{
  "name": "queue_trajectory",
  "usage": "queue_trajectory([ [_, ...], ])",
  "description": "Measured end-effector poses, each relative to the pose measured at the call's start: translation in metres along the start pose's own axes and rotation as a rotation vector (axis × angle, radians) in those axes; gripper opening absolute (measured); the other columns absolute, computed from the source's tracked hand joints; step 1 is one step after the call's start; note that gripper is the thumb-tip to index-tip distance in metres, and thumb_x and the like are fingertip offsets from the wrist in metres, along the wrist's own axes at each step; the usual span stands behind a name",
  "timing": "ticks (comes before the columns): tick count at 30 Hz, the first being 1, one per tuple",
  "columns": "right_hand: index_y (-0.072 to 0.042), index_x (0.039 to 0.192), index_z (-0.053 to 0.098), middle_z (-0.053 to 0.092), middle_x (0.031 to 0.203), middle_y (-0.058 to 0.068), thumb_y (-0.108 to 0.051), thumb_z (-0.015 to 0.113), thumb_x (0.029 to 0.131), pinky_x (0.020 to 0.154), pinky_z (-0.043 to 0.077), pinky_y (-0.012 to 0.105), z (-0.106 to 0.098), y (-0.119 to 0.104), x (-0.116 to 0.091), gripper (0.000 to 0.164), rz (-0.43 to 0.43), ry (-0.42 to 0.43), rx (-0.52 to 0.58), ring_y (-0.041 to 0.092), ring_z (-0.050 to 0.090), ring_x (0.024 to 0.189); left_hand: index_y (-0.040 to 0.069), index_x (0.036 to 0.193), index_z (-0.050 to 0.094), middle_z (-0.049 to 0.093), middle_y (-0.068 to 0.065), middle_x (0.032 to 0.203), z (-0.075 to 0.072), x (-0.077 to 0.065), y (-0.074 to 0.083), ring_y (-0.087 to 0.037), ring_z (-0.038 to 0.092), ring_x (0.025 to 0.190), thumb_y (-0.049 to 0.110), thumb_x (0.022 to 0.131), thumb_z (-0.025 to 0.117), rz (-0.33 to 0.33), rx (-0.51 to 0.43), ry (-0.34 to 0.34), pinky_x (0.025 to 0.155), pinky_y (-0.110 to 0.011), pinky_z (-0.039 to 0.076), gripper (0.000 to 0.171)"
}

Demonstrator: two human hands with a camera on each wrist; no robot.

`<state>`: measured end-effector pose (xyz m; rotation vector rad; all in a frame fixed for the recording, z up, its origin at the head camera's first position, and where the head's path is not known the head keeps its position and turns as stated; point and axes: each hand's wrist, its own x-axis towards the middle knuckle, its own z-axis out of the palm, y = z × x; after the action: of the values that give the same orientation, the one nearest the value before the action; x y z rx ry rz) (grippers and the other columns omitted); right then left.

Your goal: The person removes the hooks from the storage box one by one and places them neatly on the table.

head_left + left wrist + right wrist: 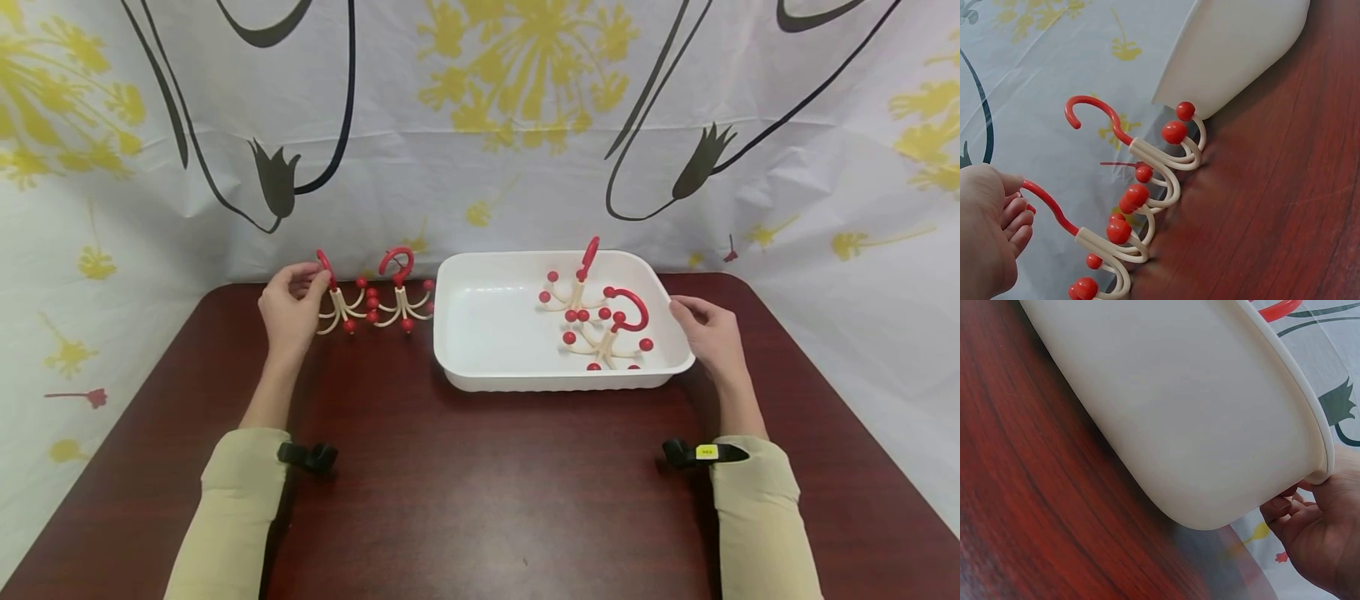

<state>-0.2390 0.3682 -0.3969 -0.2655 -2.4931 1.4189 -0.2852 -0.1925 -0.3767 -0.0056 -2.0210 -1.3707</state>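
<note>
My left hand (291, 310) pinches the red hook of a multi-arm hook hanger (1094, 240) with cream arms and red ball tips. Right beside it on the table stands another such hanger (401, 302), its red hook pointing up, between my left hand and the white tray (487, 382). At the tray's right rim, my right hand (708, 332) grips the edge between thumb and fingers, as the right wrist view also shows. Inside the tray's right half are two more hangers: one upright at the back (577, 293), the other tilted in front (606, 343).
The dark red wooden table (495, 483) reaches back to a white patterned cloth (495, 192) hung behind and along both sides. Black camera straps sit at both wrists, over beige sleeves (232, 500).
</note>
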Motion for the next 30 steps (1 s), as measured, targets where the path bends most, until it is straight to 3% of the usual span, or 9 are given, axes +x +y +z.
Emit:
queue_trajectory([
  [15, 0.003, 0.136, 0.059, 0.062, 0.119, 0.019, -0.040, 0.057, 0.102, 0.064, 0.053, 0.015, 0.000, 0.003, 0.000, 0.055, -0.013, -0.001, -0.003, 0.001, 0.061, 0.080, -0.008, 0.109, 0.071, 0.069, -0.020, 0.100, 0.003, -0.001, 0.024, -0.002, 0.058, 0.081, 0.007, 0.093, 0.072, 0.068, -0.091, 0.021, 0.077, -0.016, 0.047, 0.022],
  [18, 0.004, 0.136, 0.059, 0.062, 0.120, 0.020, -0.039, 0.057, 0.102, 0.065, 0.053, 0.015, 0.000, 0.004, 0.001, 0.055, -0.018, -0.002, -0.002, 0.001, 0.061, 0.080, -0.012, 0.111, 0.068, 0.068, -0.025, 0.101, 0.005, -0.004, 0.036, -0.004, 0.058, 0.081, 0.002, 0.093, 0.070, 0.084, -0.112, 0.014, 0.077, -0.017, 0.046, 0.022],
  [23, 0.004, 0.136, 0.059, 0.061, 0.122, 0.023, -0.038, 0.057, 0.103, 0.065, 0.054, 0.016, 0.000, 0.003, 0.001, 0.054, -0.025, -0.004, 0.005, 0.002, 0.062, 0.080, -0.019, 0.111, 0.064, 0.065, -0.034, 0.103, 0.005, -0.015, 0.070, -0.007, 0.059, 0.083, -0.005, 0.093, 0.067, 0.097, -0.143, -0.024, 0.077, -0.017, 0.046, 0.023],
  [30, 0.004, 0.135, 0.060, 0.063, 0.117, 0.021, -0.038, 0.057, 0.102, 0.064, 0.054, 0.016, 0.001, 0.003, 0.001, 0.053, -0.035, -0.001, 0.008, 0.004, 0.062, 0.079, -0.017, 0.111, 0.064, 0.065, -0.030, 0.103, 0.012, -0.025, 0.093, -0.006, 0.059, 0.084, -0.003, 0.093, 0.067, 0.092, -0.160, -0.104, 0.079, -0.019, 0.047, 0.023],
])
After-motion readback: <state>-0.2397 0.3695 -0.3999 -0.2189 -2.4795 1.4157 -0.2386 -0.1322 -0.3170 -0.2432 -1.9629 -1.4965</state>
